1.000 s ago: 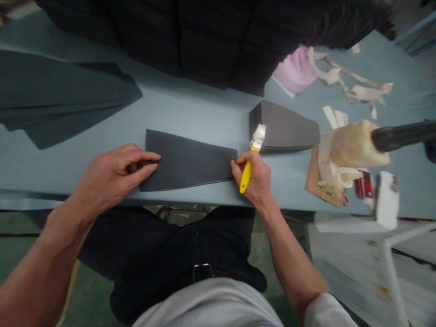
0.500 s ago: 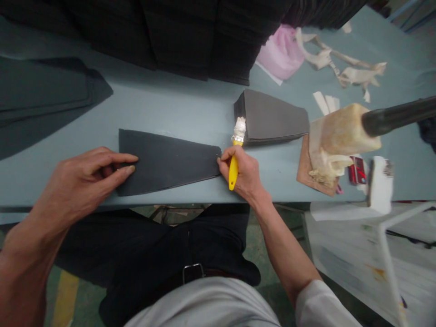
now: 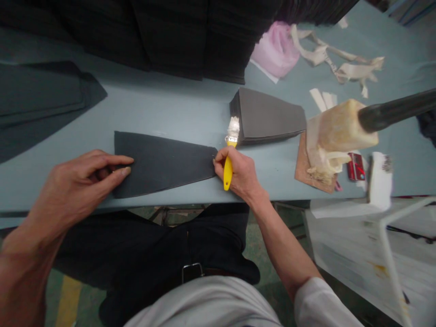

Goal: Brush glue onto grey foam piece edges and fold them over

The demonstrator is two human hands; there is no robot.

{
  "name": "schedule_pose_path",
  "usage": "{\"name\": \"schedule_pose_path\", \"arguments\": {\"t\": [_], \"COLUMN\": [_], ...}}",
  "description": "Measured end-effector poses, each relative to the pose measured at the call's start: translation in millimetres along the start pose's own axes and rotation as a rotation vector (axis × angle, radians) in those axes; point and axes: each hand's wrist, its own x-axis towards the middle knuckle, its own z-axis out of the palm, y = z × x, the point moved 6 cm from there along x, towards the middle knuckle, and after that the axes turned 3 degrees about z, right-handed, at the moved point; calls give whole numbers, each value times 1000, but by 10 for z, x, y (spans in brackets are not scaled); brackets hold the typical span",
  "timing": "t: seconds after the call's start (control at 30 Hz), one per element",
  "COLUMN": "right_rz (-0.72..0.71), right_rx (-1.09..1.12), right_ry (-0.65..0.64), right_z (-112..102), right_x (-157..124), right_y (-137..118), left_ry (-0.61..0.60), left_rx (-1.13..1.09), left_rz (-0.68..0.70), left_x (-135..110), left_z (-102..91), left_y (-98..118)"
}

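A dark, tapered piece of sheet material (image 3: pixel 161 161) lies flat near the front edge of the blue-grey table (image 3: pixel 177 111). My left hand (image 3: pixel 80 184) pinches its wide left end with thumb and fingers closed. My right hand (image 3: pixel 238 172) is wrapped round a yellow-handled brush (image 3: pixel 229 156) with a white, glue-caked head, and its fingertips touch the piece's narrow right end. A stack of grey tapered pieces (image 3: pixel 269 117) sits just beyond the brush head.
Tall stacks of black material (image 3: pixel 177 36) line the back. Dark sheets (image 3: pixel 44 102) lie at the left. At the right stand a glue-crusted block with a black handle (image 3: pixel 340 127), a brown board (image 3: pixel 303 161), a red object (image 3: pixel 355 166), pink plastic (image 3: pixel 277 47) and paper scraps (image 3: pixel 340 63).
The view has shifted, so everything sits further left in the frame. Both hands keep their hold on the ends of the dark piece; the brush stays in my right hand.
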Motion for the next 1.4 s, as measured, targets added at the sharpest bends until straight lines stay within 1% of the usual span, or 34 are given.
{"name": "schedule_pose_path", "arguments": {"t": [0.17, 0.4, 0.6, 0.87, 1.0, 1.1, 1.23, 1.33, 1.4], "right_rz": [21, -17, -20, -55, -91, -91, -105, -142, -159], "right_rx": [7, 21, -75, -186, -182, -171, -169, -173, -194], "right_ry": [-9, -10, -72, -86, -70, -71, -78, -49, -6], "right_z": [-2, -4, 9, 9, 16, 20, 22, -13, -59], "right_x": [1, 11, 14, -16, -31, -29, -37, -67, -88], "right_y": [10, 10, -5, 38, 34, 41, 53, 13, -57], "left_ry": [2, 4, -7, -26, -1, 28, 34, 41, 38], "left_rx": [11, 5, 21, 46, 70, 78, 92, 70, 58], "left_rz": [-19, -64, -88, -98, -82, -74, -94, -116, -131], "left_x": [1, -12, -1, 28, 50, 61, 56, 48, 44], "left_z": [0, 16, 23, 27, 14, -9, -21, -17, -1], "left_y": [12, 33, 20, 41, 92, 119, 115, 109, 104]}}
